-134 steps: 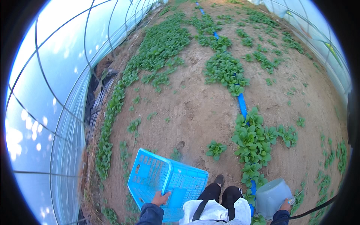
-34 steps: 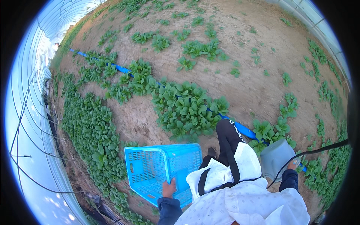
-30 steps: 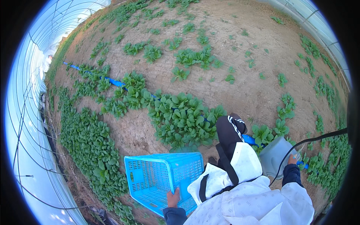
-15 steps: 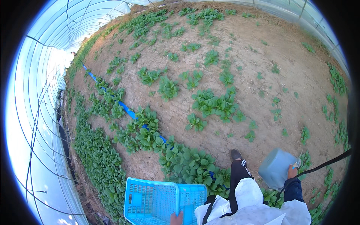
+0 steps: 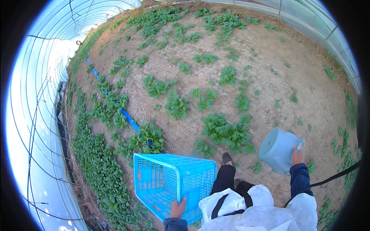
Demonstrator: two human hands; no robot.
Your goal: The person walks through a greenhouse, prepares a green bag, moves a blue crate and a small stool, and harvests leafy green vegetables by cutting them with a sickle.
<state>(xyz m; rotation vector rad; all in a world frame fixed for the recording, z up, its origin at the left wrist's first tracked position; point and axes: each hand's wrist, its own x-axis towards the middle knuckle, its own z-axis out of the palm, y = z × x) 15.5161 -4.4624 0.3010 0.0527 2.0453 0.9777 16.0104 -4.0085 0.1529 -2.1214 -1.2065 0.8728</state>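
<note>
My left hand (image 5: 178,208) grips a blue perforated plastic crate (image 5: 196,173) by an edge, carrying it tilted on its side at the lower middle. My right hand (image 5: 296,153) holds a pale grey-blue plastic bucket (image 5: 278,148), tipped sideways with its base facing left, along with a small tool or object (image 5: 300,145) too small to make out. My dark-trousered legs and a shoe (image 5: 226,158) show between the two containers, on bare soil beside a group of leafy plants (image 5: 231,134). A white garment covers my lower body.
Leafy green plants grow in patches and a dense band (image 5: 96,161) at the left. A blue hose (image 5: 131,122) runs through them. Arched plastic tunnel walls (image 5: 38,115) curve along both sides. A small figure, possibly a person (image 5: 78,42), appears far off. A black strap or cord (image 5: 339,173) crosses at right.
I have stepped across the hose row onto the soil past it, and the view has swung from along the tunnel to across it. Both containers remain in my hands; the bucket is raised further forward.
</note>
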